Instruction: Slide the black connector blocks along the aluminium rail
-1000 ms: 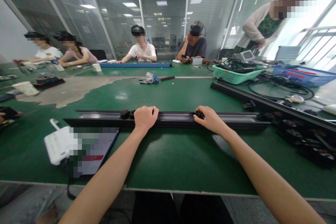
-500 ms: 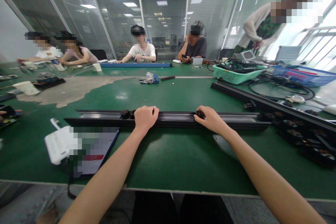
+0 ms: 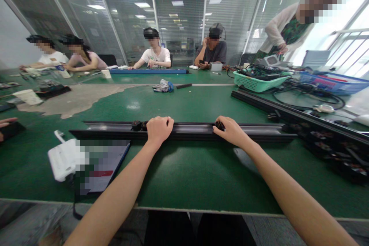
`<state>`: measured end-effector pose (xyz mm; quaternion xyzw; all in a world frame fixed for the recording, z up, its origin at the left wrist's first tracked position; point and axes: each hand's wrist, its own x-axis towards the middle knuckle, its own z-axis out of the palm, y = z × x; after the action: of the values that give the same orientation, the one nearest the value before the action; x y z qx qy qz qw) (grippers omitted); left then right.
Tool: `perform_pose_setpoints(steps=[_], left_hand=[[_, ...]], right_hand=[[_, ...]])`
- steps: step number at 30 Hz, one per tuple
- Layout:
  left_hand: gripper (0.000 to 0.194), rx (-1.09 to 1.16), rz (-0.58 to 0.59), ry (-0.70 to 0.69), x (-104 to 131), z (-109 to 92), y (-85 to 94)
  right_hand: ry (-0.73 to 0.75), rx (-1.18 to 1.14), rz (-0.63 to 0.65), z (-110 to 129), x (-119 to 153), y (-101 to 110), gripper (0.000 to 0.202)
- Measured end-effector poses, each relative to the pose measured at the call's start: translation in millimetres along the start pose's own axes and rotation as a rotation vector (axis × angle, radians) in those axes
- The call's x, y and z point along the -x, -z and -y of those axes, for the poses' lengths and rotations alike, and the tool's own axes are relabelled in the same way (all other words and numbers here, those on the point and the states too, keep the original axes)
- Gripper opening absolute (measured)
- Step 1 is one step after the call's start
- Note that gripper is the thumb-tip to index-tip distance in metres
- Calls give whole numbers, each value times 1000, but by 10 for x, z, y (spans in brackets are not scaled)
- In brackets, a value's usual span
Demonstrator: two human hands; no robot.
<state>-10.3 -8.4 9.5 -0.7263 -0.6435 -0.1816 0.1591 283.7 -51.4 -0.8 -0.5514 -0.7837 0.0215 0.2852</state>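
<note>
A long black metal track with a pale inner channel lies crosswise on the green table in front of me. My left hand is closed over the track left of its middle; its fingertips are hidden. Just left of that hand, small black socket modules sit in the channel. Farther right, my right hand pinches another black socket module at the channel, with thumb and fingers around it.
Left of my forearm lie a white device and a clipboard with papers. A second black track and several black modules occupy the right. Behind are a green basket of cables and a grey cloth. A neighbour's hand shows at left.
My hands and the track stay nearly still. At the far left, the neighbour's hand and the dark part by it have shifted. The standing person at right has moved slightly.
</note>
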Motion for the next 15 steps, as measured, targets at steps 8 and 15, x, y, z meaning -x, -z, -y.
perform_pose_setpoints(steps=[8, 15], left_hand=[[57, -15, -14, 2, 4, 6, -13], [55, -4, -7, 4, 2, -3, -5]], right_hand=[[3, -9, 12, -6, -2, 8, 15], [-18, -10, 15, -9, -6, 6, 14]])
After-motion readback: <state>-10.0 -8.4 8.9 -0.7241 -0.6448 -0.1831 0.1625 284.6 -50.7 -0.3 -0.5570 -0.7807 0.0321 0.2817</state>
